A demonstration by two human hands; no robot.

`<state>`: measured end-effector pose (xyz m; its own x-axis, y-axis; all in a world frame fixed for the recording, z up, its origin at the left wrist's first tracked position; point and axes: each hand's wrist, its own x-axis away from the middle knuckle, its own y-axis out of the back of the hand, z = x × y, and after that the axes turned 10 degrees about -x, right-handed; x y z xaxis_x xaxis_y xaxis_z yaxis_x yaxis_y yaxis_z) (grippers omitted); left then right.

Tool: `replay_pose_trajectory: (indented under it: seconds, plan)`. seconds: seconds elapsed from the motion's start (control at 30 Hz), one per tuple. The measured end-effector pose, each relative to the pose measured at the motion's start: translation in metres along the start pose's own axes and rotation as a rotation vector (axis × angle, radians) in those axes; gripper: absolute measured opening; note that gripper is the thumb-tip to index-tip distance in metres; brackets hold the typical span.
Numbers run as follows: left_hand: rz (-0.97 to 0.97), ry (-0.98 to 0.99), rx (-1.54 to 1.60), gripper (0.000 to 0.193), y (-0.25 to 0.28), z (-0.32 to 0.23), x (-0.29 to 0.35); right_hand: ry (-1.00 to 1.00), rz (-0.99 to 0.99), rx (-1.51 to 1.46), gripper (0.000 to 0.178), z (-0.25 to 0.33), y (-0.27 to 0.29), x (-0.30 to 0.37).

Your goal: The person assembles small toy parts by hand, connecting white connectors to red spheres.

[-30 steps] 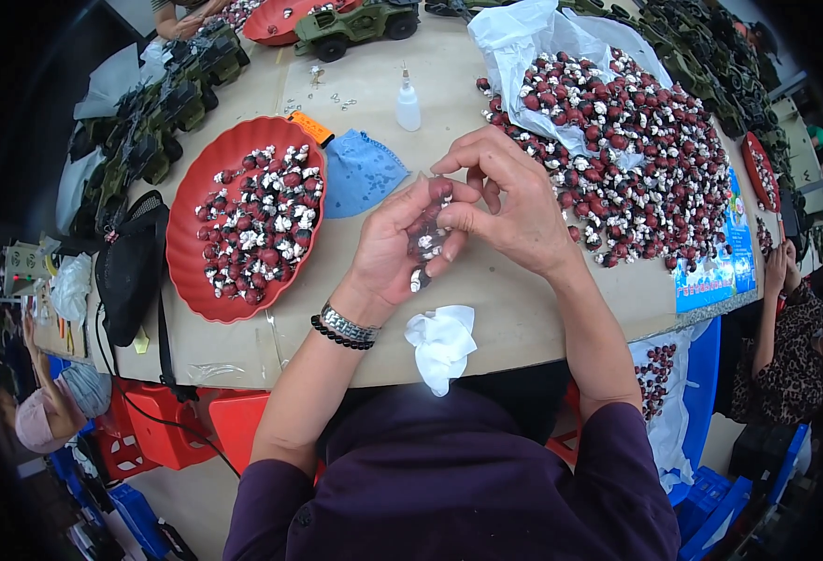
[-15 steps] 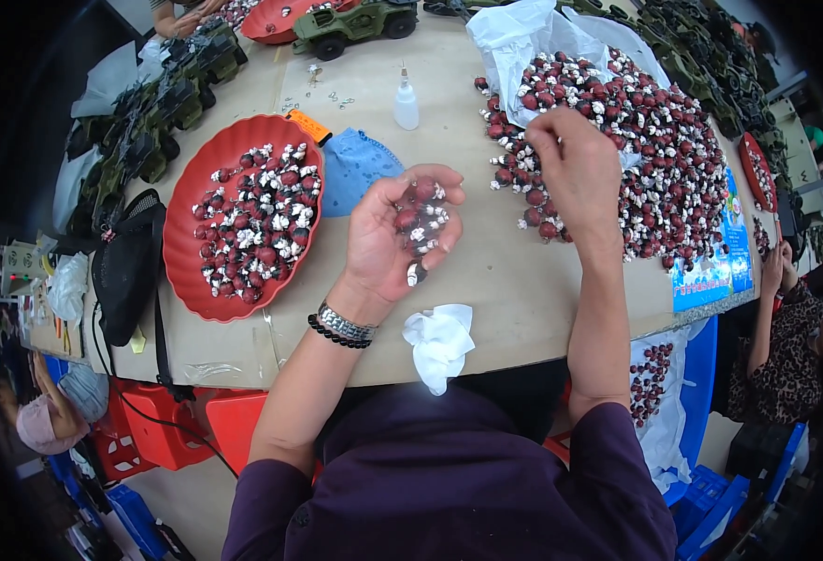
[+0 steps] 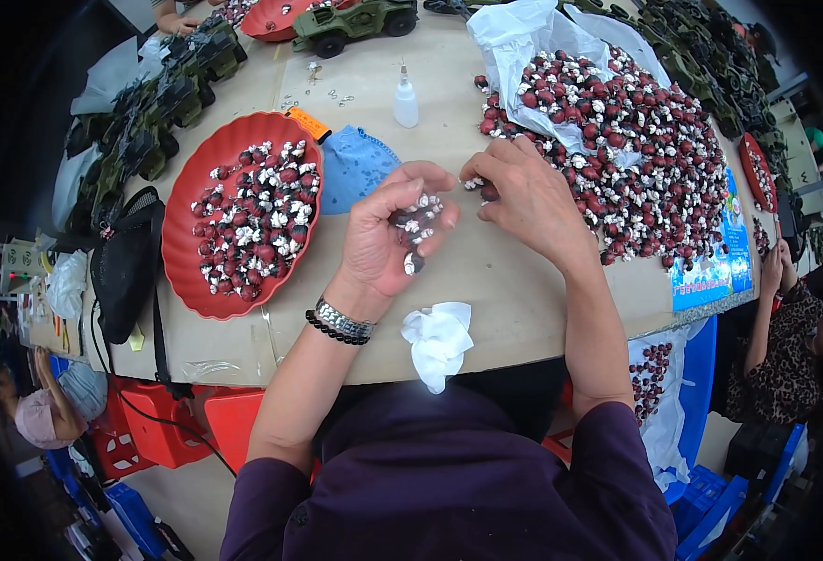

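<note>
Several small dark-red, black and white figure pieces point(image 3: 415, 222) rest in the cupped palm and fingers of my left hand point(image 3: 374, 229). Just to its right, my right hand point(image 3: 533, 201) pinches one or two more of the same pieces point(image 3: 481, 187) between thumb and fingers, slightly apart from the left fingertips. Beyond the right hand spreads a big heap of these pieces point(image 3: 636, 159). Left of my left hand stands a red scalloped bowl point(image 3: 176, 224) holding many of them. A crumpled white tissue point(image 3: 437, 338) lies near the table edge, between my forearms.
A small clear bottle with a needle tip point(image 3: 406, 103) stands mid-table. Next to the bowl lie a blue cloth point(image 3: 360, 159) and an orange-handled tool point(image 3: 308, 123). Olive-green toy vehicles point(image 3: 355, 26) line the far edge and left side. White plastic point(image 3: 514, 47) partly covers the heap. Other people sit nearby.
My right hand has moved left and a little nearer from the heap, now with pieces in its fingers beside the left hand. The left hand has stayed almost in place, blurred slightly.
</note>
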<state>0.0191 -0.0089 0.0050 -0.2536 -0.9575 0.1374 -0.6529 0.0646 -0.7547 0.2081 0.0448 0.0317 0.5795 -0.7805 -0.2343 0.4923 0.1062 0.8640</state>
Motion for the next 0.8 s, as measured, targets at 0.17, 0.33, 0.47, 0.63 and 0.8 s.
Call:
replay_pose_trajectory:
  seconds: [0.17, 0.33, 0.47, 0.63, 0.8]
  plan:
    - [0.038, -0.028, 0.009, 0.021, 0.005, 0.002, 0.0, 0.03, 0.004, -0.079, 0.026, 0.002, -0.002, -0.001]
    - [0.136, -0.054, 0.091, 0.017, 0.019, 0.007, -0.003, 0.052, 0.004, -0.108, 0.025, 0.001, -0.006, -0.003]
    - [0.073, -0.034, 0.028, 0.017, 0.016, 0.006, -0.003, 0.082, -0.031, -0.139, 0.021, 0.005, -0.004, -0.007]
    - [-0.13, -0.003, -0.079, 0.022, 0.005, 0.005, -0.002, 0.197, -0.208, -0.318, 0.02, 0.012, 0.001, -0.013]
    - [-0.074, 0.065, -0.137, 0.025, -0.004, 0.004, 0.0, 0.334, -0.183, -0.36, 0.025, 0.02, 0.005, -0.013]
